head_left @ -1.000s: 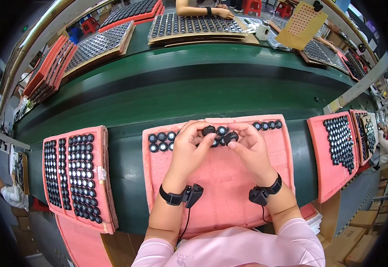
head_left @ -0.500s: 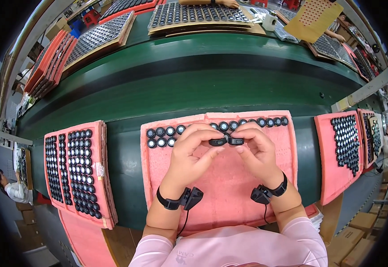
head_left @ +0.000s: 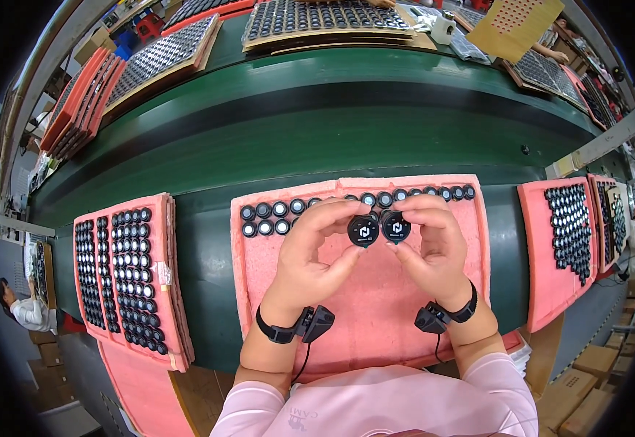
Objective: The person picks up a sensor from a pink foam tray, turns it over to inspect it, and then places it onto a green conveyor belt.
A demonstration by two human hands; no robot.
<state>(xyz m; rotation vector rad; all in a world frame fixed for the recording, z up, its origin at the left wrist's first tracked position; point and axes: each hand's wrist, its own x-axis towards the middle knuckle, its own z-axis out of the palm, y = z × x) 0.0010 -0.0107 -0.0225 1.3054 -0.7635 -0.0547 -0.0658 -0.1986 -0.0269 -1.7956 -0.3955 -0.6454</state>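
My left hand (head_left: 314,251) pinches a round black disc (head_left: 363,231) between thumb and fingers. A matching black disc (head_left: 396,228) is held by my right hand (head_left: 434,244). The two discs are side by side with their edges close together, and white-marked faces turned toward me. Both are held over a pink foam tray (head_left: 368,320). Rows of small round black pieces with pale centres (head_left: 263,210) line the tray's far side; my hands hide part of them.
At left stands a stack of pink trays (head_left: 175,291) filled with similar round pieces. Another partly filled pink tray (head_left: 543,298) lies at right. Beyond runs a green conveyor belt (head_left: 346,124), with loaded trays (head_left: 332,22) across it. A metal post (head_left: 598,142) rises at right.
Both discs have tilted from edge-on so that their marked faces show. My hands have turned with them, and the right hand has shifted slightly to the right.
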